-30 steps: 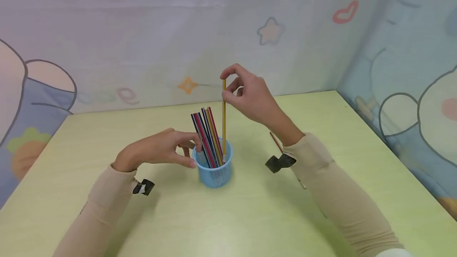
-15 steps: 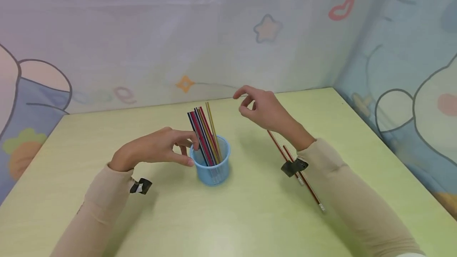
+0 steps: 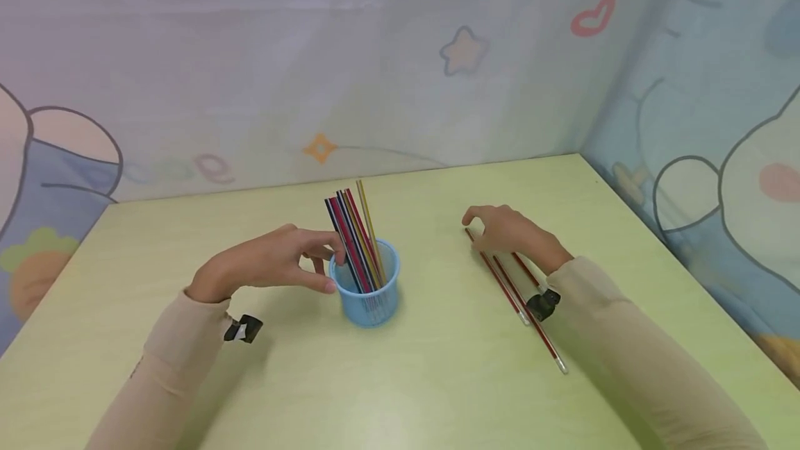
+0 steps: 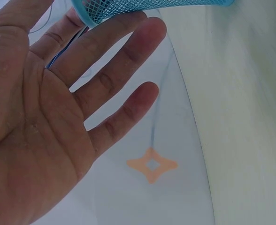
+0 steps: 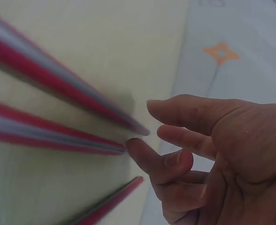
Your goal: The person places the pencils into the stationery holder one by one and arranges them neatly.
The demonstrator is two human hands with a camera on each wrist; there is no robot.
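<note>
A blue mesh cup (image 3: 369,294) stands mid-table and holds several coloured pencils (image 3: 353,235), among them a yellow one (image 3: 367,221). My left hand (image 3: 275,266) lies beside the cup on its left, with thumb and fairly straight fingers against its rim. In the left wrist view the palm (image 4: 53,117) is spread flat, the fingertips at the cup's edge (image 4: 128,9). My right hand (image 3: 506,231) is low over the far ends of three red pencils (image 3: 500,276) lying on the table. Its fingers (image 5: 175,140) are loosely curled, and one fingertip is at a pencil's end (image 5: 58,89).
The pale green table (image 3: 400,380) meets cartoon-printed fabric walls at the back (image 3: 375,89) and on the right (image 3: 719,158). A black strap hangs from each sleeve (image 3: 240,330).
My right hand let the yellow pencil drop into the cup, then moved right and down to the red pencils on the table. The left hand stayed at the cup.
</note>
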